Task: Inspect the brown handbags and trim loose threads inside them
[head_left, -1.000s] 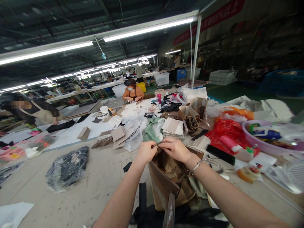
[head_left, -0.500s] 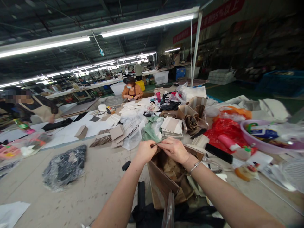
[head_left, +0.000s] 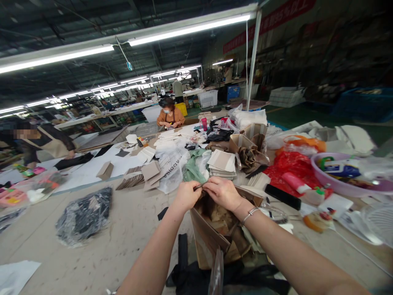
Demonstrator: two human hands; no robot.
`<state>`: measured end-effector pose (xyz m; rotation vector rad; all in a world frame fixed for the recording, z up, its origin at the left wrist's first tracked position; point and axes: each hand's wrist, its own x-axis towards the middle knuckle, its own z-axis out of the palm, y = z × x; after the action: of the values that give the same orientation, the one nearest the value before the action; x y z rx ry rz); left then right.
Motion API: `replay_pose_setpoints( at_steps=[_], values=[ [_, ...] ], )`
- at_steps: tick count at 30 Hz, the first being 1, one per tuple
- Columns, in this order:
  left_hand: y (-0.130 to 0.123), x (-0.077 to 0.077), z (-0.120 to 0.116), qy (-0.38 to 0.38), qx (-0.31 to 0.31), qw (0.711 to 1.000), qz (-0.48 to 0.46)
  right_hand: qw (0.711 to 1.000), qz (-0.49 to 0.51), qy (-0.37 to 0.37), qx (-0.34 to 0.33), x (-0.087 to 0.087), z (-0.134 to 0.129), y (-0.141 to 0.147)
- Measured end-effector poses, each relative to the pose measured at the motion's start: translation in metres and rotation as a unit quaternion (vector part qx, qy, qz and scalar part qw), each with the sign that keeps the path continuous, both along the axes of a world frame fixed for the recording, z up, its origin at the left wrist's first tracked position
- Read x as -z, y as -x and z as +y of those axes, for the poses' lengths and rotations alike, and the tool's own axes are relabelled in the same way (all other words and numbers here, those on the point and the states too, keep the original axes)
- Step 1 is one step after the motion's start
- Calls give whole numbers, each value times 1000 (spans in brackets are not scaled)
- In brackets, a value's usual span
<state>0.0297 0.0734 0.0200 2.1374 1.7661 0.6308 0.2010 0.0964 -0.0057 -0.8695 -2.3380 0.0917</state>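
Note:
My left hand (head_left: 188, 196) and my right hand (head_left: 223, 192) meet above the far rim of an open cardboard box (head_left: 204, 237). Both are closed in a pinch, fingertips close together, on a small thin dark piece that is too small to name. Crumpled brown paper (head_left: 219, 213) fills the box below my wrists. Black fabric (head_left: 193, 278) lies at the near side of the box, beside a strip of clear plastic (head_left: 217, 270). Just beyond my fingers are a green plastic bag (head_left: 195, 166) and a stack of beige cards (head_left: 222, 162).
On the left lies a plastic-wrapped black bundle (head_left: 87, 217). To the right are a phone (head_left: 282, 197), a red plastic bag (head_left: 285, 168) and a lilac basin (head_left: 316, 168). More beige pieces (head_left: 132, 178) lie ahead. Co-workers are at the far side and the left.
My hands stay pinched together at nearly the same place, with the right fingers slightly shifted. The co-worker at the left has moved an arm a little.

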Motion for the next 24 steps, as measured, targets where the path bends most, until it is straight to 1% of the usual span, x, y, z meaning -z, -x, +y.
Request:
replay_pose_setpoints(
  at_steps=[5,9,15,21,24],
  values=[
    [-3,-1,0,15,4,1000,-9,998,58,-1,-29,7,1,-9],
    [-4,-1,0,11,2,1000,-16,998,44,-9,-44,10,2,-12],
    [-2,-2,0,4,0,1000,-12,1000,18,-12,-22,6,2,-5],
    [3,4,1,-5,9,1000,-15,999,-26,-19,-6,0,1,-1],
    [4,6,1,-5,12,1000,-24,999,-48,-23,14,-2,1,2]
  ],
)
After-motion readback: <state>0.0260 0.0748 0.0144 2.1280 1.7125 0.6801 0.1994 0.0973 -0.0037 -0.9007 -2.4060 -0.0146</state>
